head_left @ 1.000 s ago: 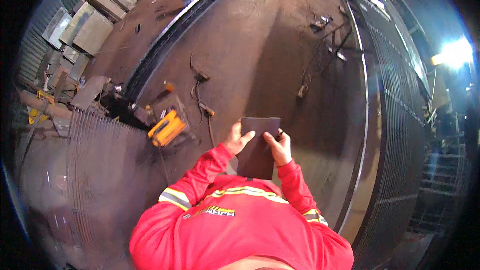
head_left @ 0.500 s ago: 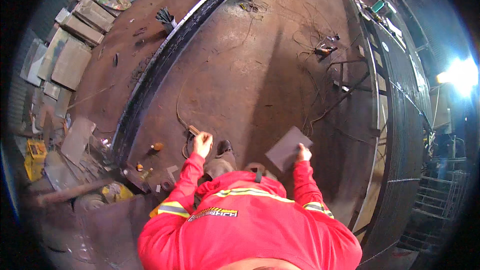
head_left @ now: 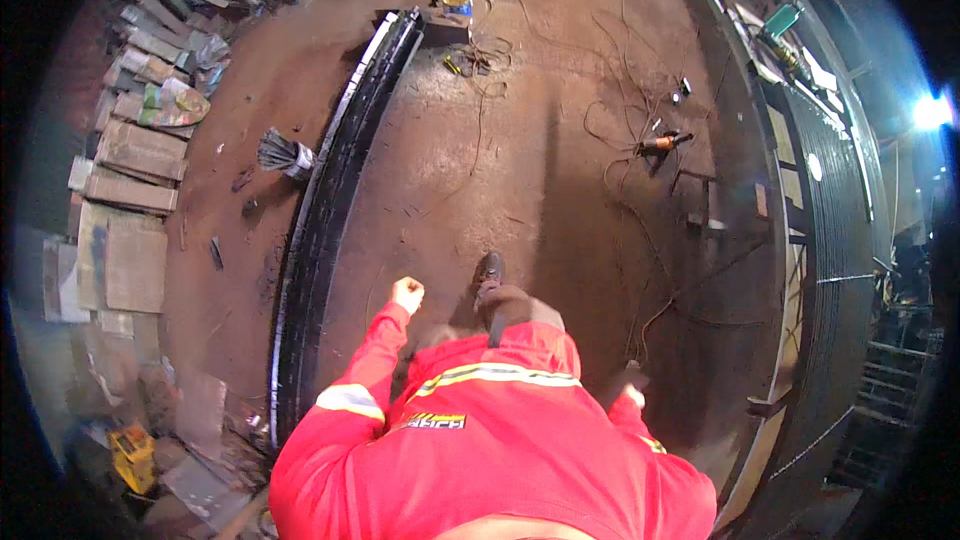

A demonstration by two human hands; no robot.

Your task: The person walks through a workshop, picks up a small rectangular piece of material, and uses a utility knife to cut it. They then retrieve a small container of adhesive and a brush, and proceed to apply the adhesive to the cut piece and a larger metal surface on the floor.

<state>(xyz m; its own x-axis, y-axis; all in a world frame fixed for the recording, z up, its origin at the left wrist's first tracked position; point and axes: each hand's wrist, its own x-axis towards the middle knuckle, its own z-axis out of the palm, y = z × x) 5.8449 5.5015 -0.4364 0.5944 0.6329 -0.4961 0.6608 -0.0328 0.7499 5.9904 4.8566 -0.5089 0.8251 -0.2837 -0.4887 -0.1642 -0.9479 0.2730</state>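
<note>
Over the workshop floor [head_left: 520, 170]: person walking.
Left hand [head_left: 407, 293]: fisted grip, now empty.
Right hand [head_left: 632, 392]: dark plate no longer visible; grip unclear.

The left hand [head_left: 407, 293] is curled into a loose fist, arm swung forward. The right hand [head_left: 632, 392] hangs low beside the hip, fingers unclear.

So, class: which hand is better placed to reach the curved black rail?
Left. The left hand is out front beside the curved black rail; the right hand hangs back on the far side.
</note>
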